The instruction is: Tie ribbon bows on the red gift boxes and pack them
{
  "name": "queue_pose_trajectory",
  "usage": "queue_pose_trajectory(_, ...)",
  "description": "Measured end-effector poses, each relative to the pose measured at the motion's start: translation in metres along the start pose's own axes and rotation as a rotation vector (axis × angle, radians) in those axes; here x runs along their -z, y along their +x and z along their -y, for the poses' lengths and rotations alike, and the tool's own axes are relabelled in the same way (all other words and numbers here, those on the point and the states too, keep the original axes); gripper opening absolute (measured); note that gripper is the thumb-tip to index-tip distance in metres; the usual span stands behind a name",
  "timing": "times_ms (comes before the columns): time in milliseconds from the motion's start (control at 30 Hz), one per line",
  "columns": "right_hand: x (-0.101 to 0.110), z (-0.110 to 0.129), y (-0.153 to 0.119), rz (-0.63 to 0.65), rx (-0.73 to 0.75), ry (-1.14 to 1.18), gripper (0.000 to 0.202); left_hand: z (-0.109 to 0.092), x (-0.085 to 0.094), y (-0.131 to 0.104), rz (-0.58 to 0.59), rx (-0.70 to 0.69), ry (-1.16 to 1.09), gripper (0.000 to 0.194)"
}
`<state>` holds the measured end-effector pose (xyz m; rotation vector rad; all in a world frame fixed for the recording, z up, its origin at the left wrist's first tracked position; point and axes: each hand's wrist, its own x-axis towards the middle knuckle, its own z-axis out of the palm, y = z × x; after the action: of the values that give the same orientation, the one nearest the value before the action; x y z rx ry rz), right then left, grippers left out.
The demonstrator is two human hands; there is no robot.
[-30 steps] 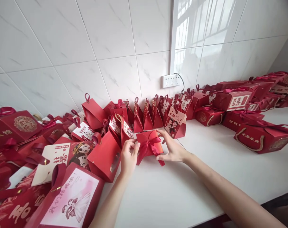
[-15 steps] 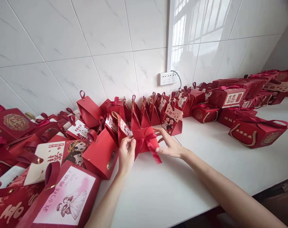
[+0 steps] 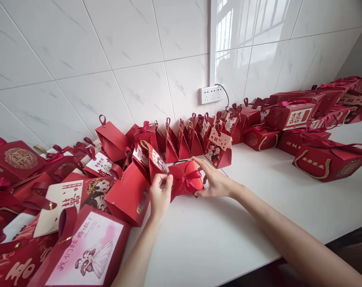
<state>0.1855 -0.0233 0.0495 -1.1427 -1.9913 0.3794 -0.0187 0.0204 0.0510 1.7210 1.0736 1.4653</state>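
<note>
A small red gift box (image 3: 178,175) with a dark pink ribbon bow (image 3: 189,181) rests on the white counter (image 3: 181,239) between my hands. My left hand (image 3: 161,195) pinches the box's left edge, thumb and forefinger together. On the opposite side, my right hand (image 3: 215,179) curves round the box, its forefinger at the back top corner and its thumb low on the right side. Just behind stand several red triangular gift boxes (image 3: 185,145) with ribbon loops. A larger red box (image 3: 128,195) lies close to my left hand.
Red boxes and bags crowd the left, including a box with a pink-and-white couple card (image 3: 85,255). More boxes are stacked at the right; a rope-handled box (image 3: 333,161) is nearest. A socket strip (image 3: 211,95) with a black cable sits on the tiled wall.
The small box has turned and tilted slightly between my hands. The ribbon tail that hung over its front now lies toward the right side. My camera view has shifted a little.
</note>
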Motion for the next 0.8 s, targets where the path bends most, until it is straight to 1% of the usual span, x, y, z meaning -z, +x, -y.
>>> queue_pose_trajectory(67,-0.001,-0.002,0.000,0.006,0.019,-0.041,0.105,0.000,0.000,-0.001,-0.003,-0.007,0.007,0.027)
queue_pose_trajectory(200,-0.004,-0.006,0.000,-0.029,0.013,-0.081,0.105,-0.001,0.001,-0.002,0.005,-0.028,0.007,0.029)
queue_pose_trajectory(400,-0.007,-0.005,0.000,-0.073,0.010,-0.069,0.103,0.004,-0.003,-0.004,0.051,-0.046,-0.009,0.031)
queue_pose_trajectory(533,-0.007,-0.002,0.001,-0.091,-0.015,-0.013,0.099,0.004,-0.005,-0.003,0.042,0.006,0.066,0.033)
queue_pose_trajectory(667,-0.008,-0.002,0.001,-0.116,-0.027,-0.010,0.097,0.001,-0.003,-0.002,0.100,0.055,0.085,0.031)
queue_pose_trajectory(800,-0.011,-0.006,0.001,-0.159,-0.028,-0.022,0.097,-0.003,0.000,-0.004,0.146,0.125,0.234,0.036)
